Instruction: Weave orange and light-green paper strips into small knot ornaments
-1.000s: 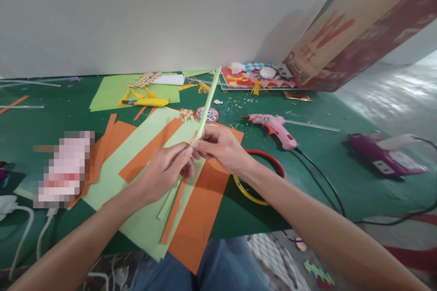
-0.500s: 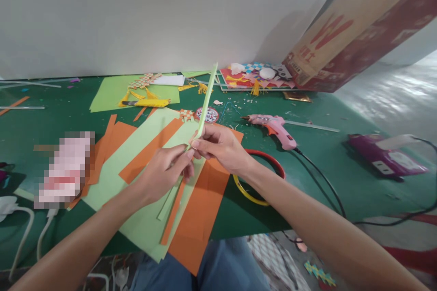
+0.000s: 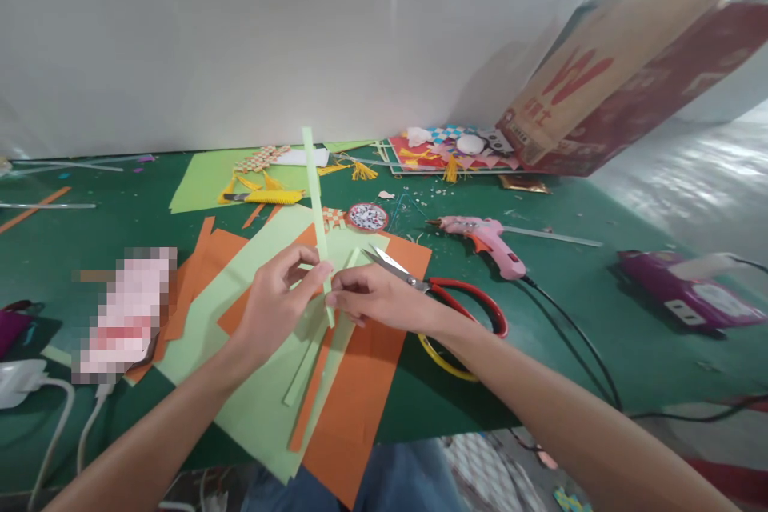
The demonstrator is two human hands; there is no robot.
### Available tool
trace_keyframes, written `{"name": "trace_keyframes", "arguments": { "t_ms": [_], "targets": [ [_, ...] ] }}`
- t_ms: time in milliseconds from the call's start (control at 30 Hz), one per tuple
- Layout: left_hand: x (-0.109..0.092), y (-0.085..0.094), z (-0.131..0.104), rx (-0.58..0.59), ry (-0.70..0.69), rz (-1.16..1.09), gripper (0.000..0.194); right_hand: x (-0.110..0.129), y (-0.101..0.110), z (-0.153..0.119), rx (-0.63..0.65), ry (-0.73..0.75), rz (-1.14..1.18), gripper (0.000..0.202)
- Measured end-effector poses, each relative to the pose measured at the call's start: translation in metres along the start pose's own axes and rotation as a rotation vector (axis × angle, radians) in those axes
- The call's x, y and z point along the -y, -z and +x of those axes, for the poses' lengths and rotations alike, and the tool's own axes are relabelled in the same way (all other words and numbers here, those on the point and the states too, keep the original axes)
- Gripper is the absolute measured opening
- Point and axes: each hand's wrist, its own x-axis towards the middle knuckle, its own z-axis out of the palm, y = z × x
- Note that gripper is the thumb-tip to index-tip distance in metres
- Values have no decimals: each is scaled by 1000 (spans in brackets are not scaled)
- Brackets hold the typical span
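A narrow light green paper strip point(image 3: 314, 192) stands nearly upright between my hands. My left hand point(image 3: 285, 288) pinches it between thumb and fingers. Just below, my right hand point(image 3: 372, 292) has its fingertips closed on the strip's lower end. Beneath both hands lie light green sheets point(image 3: 240, 384) and orange sheets point(image 3: 366, 384), with a thin orange strip point(image 3: 312, 392) on top. Scissors point(image 3: 468, 288) with red and yellow handles lie partly under my right forearm, blades apart.
A pink glue gun point(image 3: 495, 244) with a black cord lies right of centre. Behind are a bead dish point(image 3: 367, 216), a yellow cutter point(image 3: 273, 197) and a paper bag point(image 3: 576, 88). A purple power socket point(image 3: 690, 288) is at right, a pink blurred object point(image 3: 129, 316) at left.
The green strip has swung from leaning right to leaning slightly left, and its lower end now shows. My hands have moved a little apart, and the scissors' blades have come into view.
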Motion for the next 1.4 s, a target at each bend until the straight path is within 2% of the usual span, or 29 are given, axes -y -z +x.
{"name": "trace_keyframes", "arguments": {
  "t_ms": [267, 567, 800, 900, 1033, 1167, 1233, 1333, 1400],
  "targets": [
    [-1, 1, 0, -74, 87, -78, 25, -1, -4, 0, -1, -34, -10, 27],
    [3, -1, -1, -100, 70, -105, 24, -2, -2, -2, 63, -9, -36, 16],
    [-2, 1, -1, 60, 15, -33, 25, 1, -3, -2, 29, -19, -10, 19],
    [-2, 3, -1, 65, 9, -16, 28, 3, 0, -2, -41, -16, 21, 19],
    [2, 4, 1, 43, -10, 77, 28, 2, 3, -1, -236, 20, 147, 22],
    [8, 1, 1, 31, -156, 246, 22, 2, 2, 0, -272, 93, 301, 34],
    [9, 0, 1, 64, -191, 263, 18, 2, 2, 0, -292, 117, 340, 29],
    [7, 0, 2, 139, -144, 223, 22, 3, 2, -1, -301, 119, 367, 29],
    [4, 3, 3, 240, -58, 124, 31, 5, 2, -1, -263, 93, 387, 30]
  ]
}}
